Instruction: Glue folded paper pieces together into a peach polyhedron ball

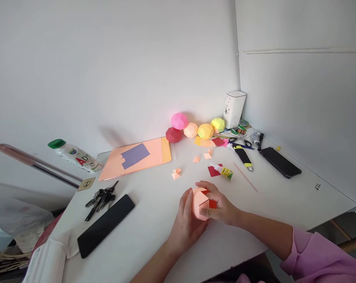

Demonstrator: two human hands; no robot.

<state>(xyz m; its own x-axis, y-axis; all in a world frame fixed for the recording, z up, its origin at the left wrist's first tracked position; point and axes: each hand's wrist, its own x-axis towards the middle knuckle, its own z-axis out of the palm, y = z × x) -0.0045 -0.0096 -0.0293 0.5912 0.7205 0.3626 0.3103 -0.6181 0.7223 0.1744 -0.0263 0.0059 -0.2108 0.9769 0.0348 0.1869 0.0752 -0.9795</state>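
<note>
Between my two hands is a peach faceted paper ball [198, 202], with an orange-red opening or inner side showing at its right. My left hand [185, 220] cups it from the left and below, fingers closed against its side. Thumb and fingers of my right hand [220, 206] grip it from the right, the thumb low on the front facet. Beyond the hands lie small folded peach paper pieces [176, 173] and a glue bottle [225, 172] on a dark red paper scrap [213, 170].
Finished-looking paper balls [190, 130] in several colours sit against the wall. A utility knife [243, 157], scissors [245, 140], a thin stick [245, 177] and a black phone [279, 162] lie right. Left are paper sheets [113, 167], keys [101, 198], another dark phone [106, 225] and a bottle [76, 156].
</note>
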